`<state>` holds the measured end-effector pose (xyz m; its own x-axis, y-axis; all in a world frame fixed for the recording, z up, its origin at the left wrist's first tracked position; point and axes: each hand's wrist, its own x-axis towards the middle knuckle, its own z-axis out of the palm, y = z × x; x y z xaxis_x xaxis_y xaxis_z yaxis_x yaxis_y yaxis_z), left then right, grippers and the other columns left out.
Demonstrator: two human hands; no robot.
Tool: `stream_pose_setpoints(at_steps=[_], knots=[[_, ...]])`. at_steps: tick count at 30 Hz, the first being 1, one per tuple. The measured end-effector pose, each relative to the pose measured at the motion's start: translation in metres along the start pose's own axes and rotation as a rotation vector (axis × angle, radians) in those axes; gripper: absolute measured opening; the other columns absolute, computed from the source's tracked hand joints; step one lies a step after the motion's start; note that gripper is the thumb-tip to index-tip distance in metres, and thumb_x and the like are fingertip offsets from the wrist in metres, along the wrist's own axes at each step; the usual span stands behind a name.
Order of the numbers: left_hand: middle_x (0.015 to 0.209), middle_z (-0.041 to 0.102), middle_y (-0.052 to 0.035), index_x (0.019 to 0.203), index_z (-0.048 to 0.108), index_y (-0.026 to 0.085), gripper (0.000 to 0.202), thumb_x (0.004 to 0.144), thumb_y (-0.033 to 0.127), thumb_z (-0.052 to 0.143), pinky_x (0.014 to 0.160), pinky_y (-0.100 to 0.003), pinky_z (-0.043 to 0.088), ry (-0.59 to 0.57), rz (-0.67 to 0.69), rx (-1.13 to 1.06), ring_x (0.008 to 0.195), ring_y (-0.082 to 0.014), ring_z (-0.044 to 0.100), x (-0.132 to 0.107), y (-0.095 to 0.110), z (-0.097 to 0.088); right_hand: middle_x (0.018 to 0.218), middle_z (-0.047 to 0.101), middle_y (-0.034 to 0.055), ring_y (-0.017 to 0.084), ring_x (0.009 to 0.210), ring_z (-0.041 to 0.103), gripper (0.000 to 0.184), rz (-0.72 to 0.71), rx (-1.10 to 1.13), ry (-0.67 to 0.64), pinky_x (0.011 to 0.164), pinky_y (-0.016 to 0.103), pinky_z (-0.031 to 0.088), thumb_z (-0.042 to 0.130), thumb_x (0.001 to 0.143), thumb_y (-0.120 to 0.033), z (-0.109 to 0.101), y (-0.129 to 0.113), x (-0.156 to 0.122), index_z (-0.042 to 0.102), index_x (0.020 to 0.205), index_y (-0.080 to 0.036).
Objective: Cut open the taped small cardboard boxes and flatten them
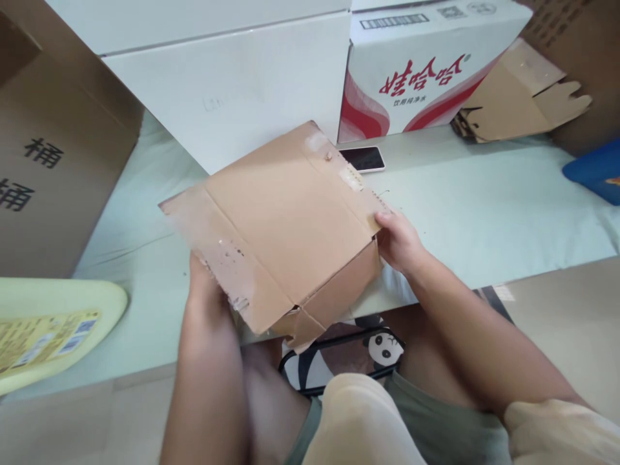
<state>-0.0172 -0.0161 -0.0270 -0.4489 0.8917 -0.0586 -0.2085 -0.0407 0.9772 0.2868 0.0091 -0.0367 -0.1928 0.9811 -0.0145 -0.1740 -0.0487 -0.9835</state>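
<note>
A brown cardboard box (285,213) with its flaps loose is held up, tilted, over the front edge of the covered table. Torn tape strips and ragged paper run along its left and right flaps. My right hand (398,239) grips the right side, thumb on top and the other fingers beneath. On the left side, my left hand (206,284) is under the flap; most of its fingers are hidden by the cardboard, but it supports the box from that side.
A white carton (232,97) and a red-and-white water carton (416,84) stand behind. A phone (365,159) lies beside them. Flattened cardboard (518,103) and a blue object (598,171) are right; a large brown carton (53,161) and pale-green bottle (53,329) are left.
</note>
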Motion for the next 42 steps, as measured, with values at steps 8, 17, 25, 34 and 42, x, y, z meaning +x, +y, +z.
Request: stream_pose_setpoints(at_steps=[8, 17, 25, 34, 42], knots=[[0.086, 0.083, -0.0043, 0.086, 0.074, 0.022, 0.056, 0.045, 0.053, 0.095, 0.107, -0.05, 0.06, 0.055, -0.074, -0.131, 0.112, -0.0349, 0.074, -0.01, 0.023, 0.017, 0.099, 0.072, 0.0051, 0.022, 0.089, 0.063, 0.03, -0.042, -0.441, 0.254, 0.077, 0.037, 0.052, 0.076, 0.076, -0.046, -0.011, 0.001, 0.008, 0.071, 0.095, -0.023], [0.112, 0.083, -0.0085, 0.111, 0.074, 0.02, 0.041, 0.089, 0.053, 0.067, 0.116, -0.04, 0.053, 0.037, -0.017, -0.3, 0.131, -0.0272, 0.069, -0.002, 0.024, 0.013, 0.074, 0.064, -0.002, 0.012, 0.06, 0.055, 0.051, 0.174, 0.032, 0.178, 0.048, 0.024, 0.039, 0.091, 0.063, -0.056, -0.005, -0.002, 0.008, 0.065, 0.091, -0.023], [0.089, 0.082, -0.0036, 0.095, 0.072, 0.016, 0.032, 0.064, 0.013, 0.083, 0.108, -0.038, 0.059, 0.038, -0.096, -0.276, 0.09, -0.0212, 0.078, -0.004, 0.019, 0.009, 0.066, 0.054, -0.0054, 0.01, 0.051, 0.044, 0.069, 0.043, 0.123, 0.203, 0.044, 0.023, 0.031, 0.086, 0.06, -0.078, 0.003, -0.007, 0.005, 0.062, 0.099, -0.027], [0.082, 0.077, -0.0004, 0.093, 0.072, 0.02, 0.015, 0.084, 0.031, 0.075, 0.066, -0.025, 0.058, 0.08, -0.238, -0.212, 0.068, -0.0159, 0.069, -0.001, 0.016, 0.02, 0.066, 0.063, -0.0037, 0.004, 0.04, 0.037, 0.058, 0.234, 0.153, 0.022, 0.034, 0.02, 0.027, 0.094, 0.06, -0.06, 0.02, -0.013, -0.016, 0.064, 0.087, -0.019], [0.085, 0.073, -0.005, 0.09, 0.071, 0.019, 0.022, 0.085, 0.037, 0.058, 0.059, -0.025, 0.054, -0.069, -0.303, -0.164, 0.064, -0.0154, 0.07, -0.003, 0.027, 0.02, 0.07, 0.056, -0.0106, 0.005, 0.043, 0.045, 0.041, -0.21, 0.134, 0.824, 0.035, 0.018, 0.038, 0.089, 0.068, -0.03, -0.071, -0.078, -0.04, 0.055, 0.092, -0.028]])
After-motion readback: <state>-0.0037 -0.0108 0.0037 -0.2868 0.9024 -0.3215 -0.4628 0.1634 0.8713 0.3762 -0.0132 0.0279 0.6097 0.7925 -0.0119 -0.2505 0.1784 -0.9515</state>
